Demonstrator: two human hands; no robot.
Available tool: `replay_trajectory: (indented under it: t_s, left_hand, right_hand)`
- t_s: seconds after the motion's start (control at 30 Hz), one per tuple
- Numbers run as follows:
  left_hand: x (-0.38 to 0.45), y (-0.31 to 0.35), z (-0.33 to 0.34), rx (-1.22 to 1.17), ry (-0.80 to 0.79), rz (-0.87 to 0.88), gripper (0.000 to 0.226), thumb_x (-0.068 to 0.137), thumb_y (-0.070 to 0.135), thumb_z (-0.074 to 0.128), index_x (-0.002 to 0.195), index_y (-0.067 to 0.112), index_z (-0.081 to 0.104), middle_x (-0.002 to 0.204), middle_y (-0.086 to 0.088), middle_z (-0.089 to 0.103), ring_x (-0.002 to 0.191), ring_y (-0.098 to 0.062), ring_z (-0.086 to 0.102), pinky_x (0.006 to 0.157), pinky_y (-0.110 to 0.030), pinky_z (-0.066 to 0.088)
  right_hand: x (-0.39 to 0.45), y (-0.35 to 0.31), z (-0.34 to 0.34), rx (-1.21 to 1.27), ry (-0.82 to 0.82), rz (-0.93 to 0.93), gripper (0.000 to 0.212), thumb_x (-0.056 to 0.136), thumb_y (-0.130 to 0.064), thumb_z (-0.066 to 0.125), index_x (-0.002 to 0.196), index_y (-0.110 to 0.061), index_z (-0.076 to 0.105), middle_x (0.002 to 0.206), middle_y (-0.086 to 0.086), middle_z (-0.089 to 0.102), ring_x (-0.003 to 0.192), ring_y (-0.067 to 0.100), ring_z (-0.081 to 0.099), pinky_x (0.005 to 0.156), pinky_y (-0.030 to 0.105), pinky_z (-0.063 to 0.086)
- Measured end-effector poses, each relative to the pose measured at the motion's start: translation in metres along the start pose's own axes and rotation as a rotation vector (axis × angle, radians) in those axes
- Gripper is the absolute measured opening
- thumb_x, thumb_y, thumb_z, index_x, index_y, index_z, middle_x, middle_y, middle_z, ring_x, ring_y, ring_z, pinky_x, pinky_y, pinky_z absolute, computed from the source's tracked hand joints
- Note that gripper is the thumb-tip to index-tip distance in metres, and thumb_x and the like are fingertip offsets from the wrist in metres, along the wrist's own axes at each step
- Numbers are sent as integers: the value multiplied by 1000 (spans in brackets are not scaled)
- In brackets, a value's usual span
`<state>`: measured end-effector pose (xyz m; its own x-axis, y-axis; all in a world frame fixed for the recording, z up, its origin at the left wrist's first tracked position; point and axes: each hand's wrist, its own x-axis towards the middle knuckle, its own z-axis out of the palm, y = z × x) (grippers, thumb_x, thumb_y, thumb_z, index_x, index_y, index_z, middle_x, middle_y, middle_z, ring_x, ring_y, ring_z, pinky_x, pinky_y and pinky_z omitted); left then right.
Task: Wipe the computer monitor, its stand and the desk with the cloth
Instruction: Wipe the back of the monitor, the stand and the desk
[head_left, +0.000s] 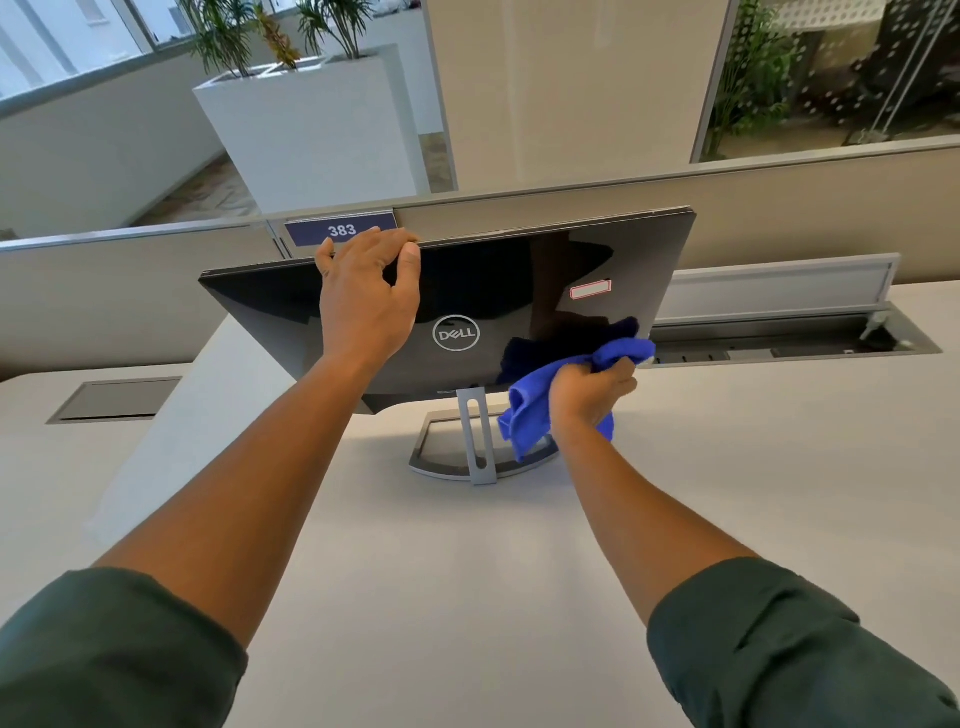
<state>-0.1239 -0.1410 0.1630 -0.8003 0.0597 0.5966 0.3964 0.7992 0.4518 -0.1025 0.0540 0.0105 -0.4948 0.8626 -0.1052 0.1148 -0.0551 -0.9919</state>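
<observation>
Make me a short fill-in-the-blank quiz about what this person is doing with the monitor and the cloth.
1. The left hand grips the ____ edge of the monitor.
2. The right hand holds a cloth whose colour is ____.
3. The logo on the monitor's back reads ____.
4. The sign behind the monitor shows the number ____.

Missing words: top; blue; Dell; 383

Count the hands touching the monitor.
2: the left hand grips the top edge of the monitor; the right hand presses the blue cloth against its lower back.
</observation>
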Motion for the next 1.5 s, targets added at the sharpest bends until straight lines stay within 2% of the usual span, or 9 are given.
replay_trajectory:
  t_s: [0.2,0.3,0.47,0.77,0.9,1.03,1.1,1.33,1.5]
  left_hand:
    - [-1,3,-4,26,-8,-11,36,103,43,40,118,29,69,124,10,66,123,-8,49,119,-34,10]
    - [-2,4,-7,35,-9,-21,36,103,44,40,119,30,69,123,11,66,121,-7,47,121,-40,17]
    - [0,6,-6,23,-18,-40,35,103,42,40,117,30,70,122,12,67,122,-8,50,122,-38,12]
    - [0,4,-6,42,6,-44,35,101,45,41,114,31,70,118,10,68,101,8,27,116,-47,29]
    - [-1,5,-8,44,-17,-53,35,102,45,41,119,32,68,124,9,67,115,-3,40,118,-48,26]
    - [-3,7,-7,47,-27,-49,36,103,44,40,119,30,68,125,9,66,123,-11,47,122,-45,18]
    - [-2,8,-7,47,-29,-51,36,103,44,39,120,29,69,125,9,66,123,-11,48,122,-44,17]
    - [0,9,-7,50,-39,-59,37,103,43,38,120,29,69,126,10,66,125,-11,49,123,-42,13]
    - [-1,7,-7,51,-38,-51,37,103,44,38,118,30,69,122,10,67,122,-9,47,121,-43,18]
  right_hand:
    - [-45,4,12,-248,-284,-841,25,84,2,58,106,-10,59,107,12,48,86,22,53,62,26,50]
    - [-44,-21,16,-233,-222,-925,30,83,-1,58,111,-10,62,103,15,50,83,26,54,50,30,50]
    - [-35,-73,21,-133,-16,-897,35,87,-11,52,121,-14,59,107,17,50,93,29,54,54,26,45]
    - [-56,-21,27,-607,-558,-1509,23,76,-1,67,93,-16,70,99,4,57,86,23,56,74,32,51]
    - [-18,23,-3,-800,-682,-1429,32,76,7,62,100,-14,67,105,7,53,92,25,56,75,33,51]
    - [17,34,-35,-590,-325,-886,32,80,0,60,110,-12,61,119,14,48,96,33,55,67,33,50]
    - [34,20,-38,-459,-143,-788,36,78,3,56,112,-9,55,119,19,47,99,37,54,69,39,54]
    - [19,-30,-12,-266,6,-955,33,84,-11,44,115,-13,54,113,18,47,103,31,50,73,34,54]
    - [-23,-33,14,-382,-237,-1301,30,83,-9,54,111,-17,64,103,12,54,93,28,46,80,40,48]
